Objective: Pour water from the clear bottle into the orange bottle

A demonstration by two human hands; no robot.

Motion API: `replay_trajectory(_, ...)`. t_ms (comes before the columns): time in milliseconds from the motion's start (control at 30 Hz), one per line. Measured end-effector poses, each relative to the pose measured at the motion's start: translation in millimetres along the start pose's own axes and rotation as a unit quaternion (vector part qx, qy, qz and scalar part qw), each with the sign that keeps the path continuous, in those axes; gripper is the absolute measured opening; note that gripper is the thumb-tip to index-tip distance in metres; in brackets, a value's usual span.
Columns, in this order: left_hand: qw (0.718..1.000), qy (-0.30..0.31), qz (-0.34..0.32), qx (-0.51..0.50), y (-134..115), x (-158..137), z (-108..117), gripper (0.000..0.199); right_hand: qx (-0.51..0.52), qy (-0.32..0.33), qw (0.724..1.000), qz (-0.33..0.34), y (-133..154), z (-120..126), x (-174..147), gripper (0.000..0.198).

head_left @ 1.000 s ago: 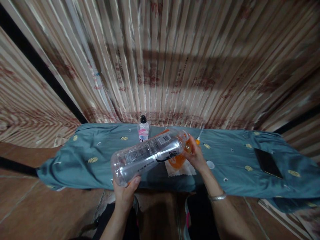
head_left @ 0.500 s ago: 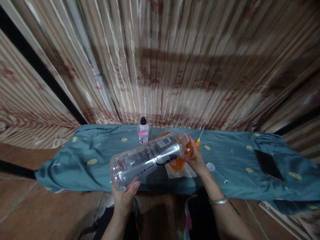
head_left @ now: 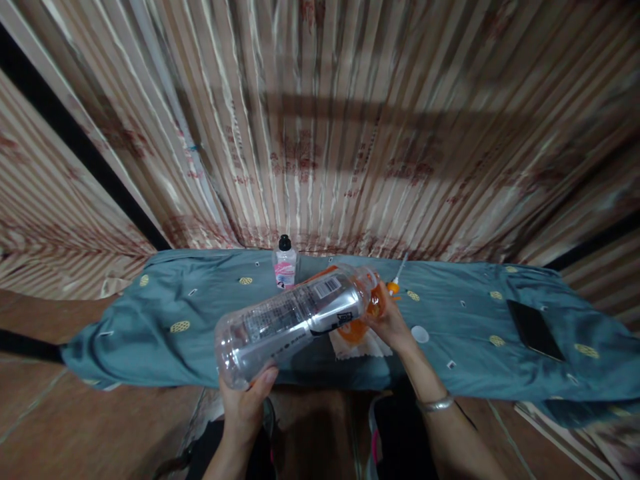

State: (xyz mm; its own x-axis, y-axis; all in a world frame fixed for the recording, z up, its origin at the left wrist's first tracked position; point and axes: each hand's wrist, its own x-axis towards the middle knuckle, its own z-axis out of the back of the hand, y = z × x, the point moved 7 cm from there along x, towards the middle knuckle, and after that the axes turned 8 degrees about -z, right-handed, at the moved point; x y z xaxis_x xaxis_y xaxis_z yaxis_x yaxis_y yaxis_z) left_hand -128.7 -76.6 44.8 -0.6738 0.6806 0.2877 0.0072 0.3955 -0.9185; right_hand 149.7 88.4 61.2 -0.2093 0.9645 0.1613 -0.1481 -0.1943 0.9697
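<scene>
clear bottle (head_left: 287, 330) tilts in left fingers (head_left: 264, 383), neck near orange bottle (head_left: 354, 331)

near view from the head, forward-down over teal cloth (head_left: 470, 327)

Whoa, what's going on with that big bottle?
A person's left hand holds a big clear bottle near its base, aslant. The right hand grips an orange bottle by the clear one's neck end. A pale sheet shows beneath; a black-capped bottle stands farther back. I can't tell whether anything is pouring.
</scene>
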Motion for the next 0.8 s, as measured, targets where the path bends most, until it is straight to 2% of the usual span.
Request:
replay_trajectory(267,1.000,-0.003,0.006,-0.023,3.6,-1.1,1.7,0.068,-0.003,-0.019,1.000,0.002,-0.4,-0.5,0.0,0.077)
replay_trajectory(400,1.000,-0.013,-0.015,0.018,4.5,1.2,6.5,0.074,0.009,-0.008,1.000,0.004,-4.1,-2.1,0.6,0.084)
replay_trajectory(533,0.999,-0.010,-0.015,0.051,5.3,2.9,8.0,0.071,0.006,-0.002,1.000,0.015,-3.1,-2.5,0.5,0.083)
replay_trajectory(667,0.999,0.002,-0.016,0.028,3.5,1.2,5.1,0.063,0.002,-0.005,1.000,0.017,-1.5,-2.4,0.2,0.082)
replay_trajectory(800,1.000,-0.009,-0.007,0.006,4.2,-0.9,4.9,0.067,0.003,-0.009,1.000,0.026,0.3,-2.3,-0.3,0.079)
